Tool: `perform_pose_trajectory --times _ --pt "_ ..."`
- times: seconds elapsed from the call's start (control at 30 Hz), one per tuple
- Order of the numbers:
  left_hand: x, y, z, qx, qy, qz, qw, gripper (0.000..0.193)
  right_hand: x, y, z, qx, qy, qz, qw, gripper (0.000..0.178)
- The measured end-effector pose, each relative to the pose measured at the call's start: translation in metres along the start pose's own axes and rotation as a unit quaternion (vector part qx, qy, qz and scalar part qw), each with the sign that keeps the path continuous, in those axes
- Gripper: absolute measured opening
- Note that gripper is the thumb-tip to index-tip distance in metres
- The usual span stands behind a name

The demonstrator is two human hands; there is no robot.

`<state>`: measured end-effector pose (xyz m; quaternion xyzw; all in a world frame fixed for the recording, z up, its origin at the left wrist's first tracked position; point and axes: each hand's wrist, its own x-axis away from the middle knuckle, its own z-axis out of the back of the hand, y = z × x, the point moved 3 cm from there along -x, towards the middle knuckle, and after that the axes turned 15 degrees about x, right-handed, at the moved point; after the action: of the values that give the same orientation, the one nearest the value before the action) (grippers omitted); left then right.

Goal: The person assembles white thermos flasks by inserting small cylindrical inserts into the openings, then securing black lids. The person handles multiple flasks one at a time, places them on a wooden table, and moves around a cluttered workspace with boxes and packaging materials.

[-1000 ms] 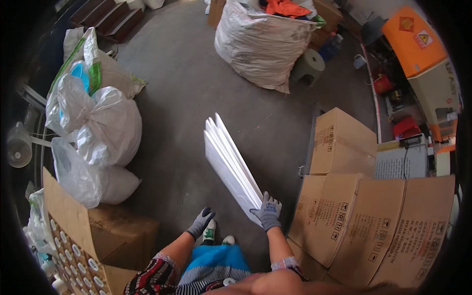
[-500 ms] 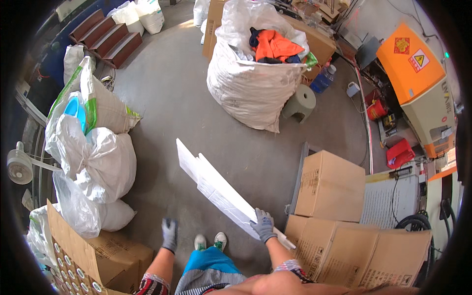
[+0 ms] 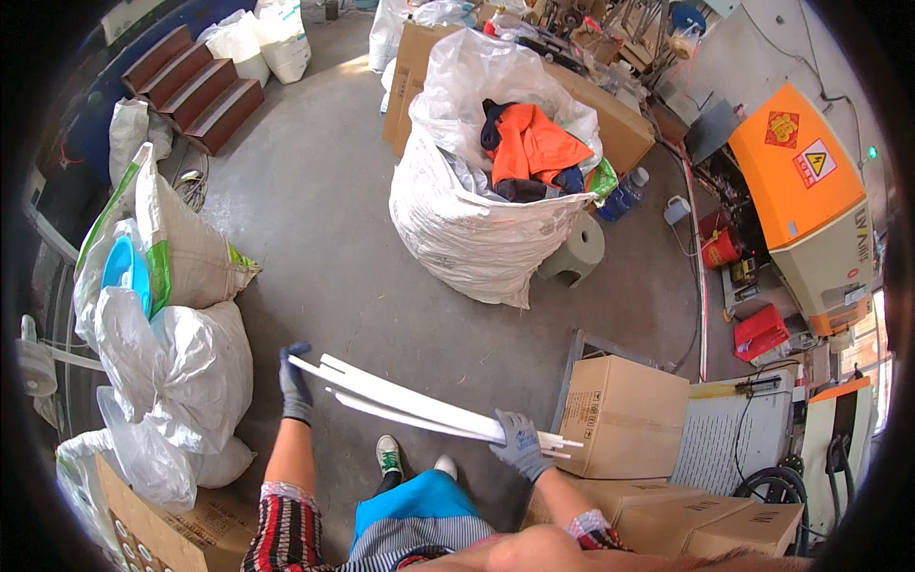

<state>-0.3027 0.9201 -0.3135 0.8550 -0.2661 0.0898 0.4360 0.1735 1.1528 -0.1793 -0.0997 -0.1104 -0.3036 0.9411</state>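
Observation:
Thin white sheets (image 3: 410, 396), which look like foam boards, are stacked loosely and held nearly edge-on across my front. My right hand (image 3: 519, 444), in a grey glove, is closed round them near their right end. Their ends stick out past it toward the cartons. My left hand (image 3: 295, 386), gloved too, grips the far left end of the uppermost sheet, with its fingers bent over the tip. The left ends of the other sheets fan apart, short of that hand.
A big white woven sack (image 3: 477, 234) with orange and dark cloth stands ahead, beside a grey stool (image 3: 577, 250). White sacks (image 3: 195, 372) line the left. Cartons (image 3: 624, 415) stand at right, near an orange-and-beige machine (image 3: 810, 191). Brown steps (image 3: 195, 91) are far left.
The sheets have swung from slanting away to lying across my front, turned edge-on. My left hand has risen leftward and taken their left end. The view has shifted, and my feet have stepped.

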Motion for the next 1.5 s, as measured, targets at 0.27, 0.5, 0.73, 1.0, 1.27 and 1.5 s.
perform_pose_trajectory --times 0.27,0.5,0.73,1.0,1.27,1.5 --pt "0.025 -0.051 -0.055 -0.109 0.113 0.019 0.987 0.057 -0.103 0.096 0.010 0.030 0.015 0.011 0.999 0.081" --pt "0.119 -0.072 0.052 -0.285 0.132 -0.001 0.949 0.051 -0.217 0.089 -0.002 0.148 0.006 0.024 0.989 0.077" --pt "0.443 -0.117 0.103 -0.491 0.160 0.234 0.824 0.040 -0.159 0.077 -0.114 0.215 -0.265 0.016 0.940 0.103" --pt "0.666 -0.137 0.106 -0.222 0.445 0.309 0.811 0.041 -0.030 0.130 -0.123 0.108 -0.415 -0.024 0.903 0.075" --pt "0.814 -0.189 0.132 0.013 0.541 0.157 0.826 0.036 -0.045 0.088 -0.054 0.020 -0.302 0.092 0.949 0.044" --pt "0.937 -0.228 0.116 0.241 0.641 0.090 0.723 0.032 -0.036 -0.108 -0.038 -0.078 -0.424 0.081 0.899 0.045"
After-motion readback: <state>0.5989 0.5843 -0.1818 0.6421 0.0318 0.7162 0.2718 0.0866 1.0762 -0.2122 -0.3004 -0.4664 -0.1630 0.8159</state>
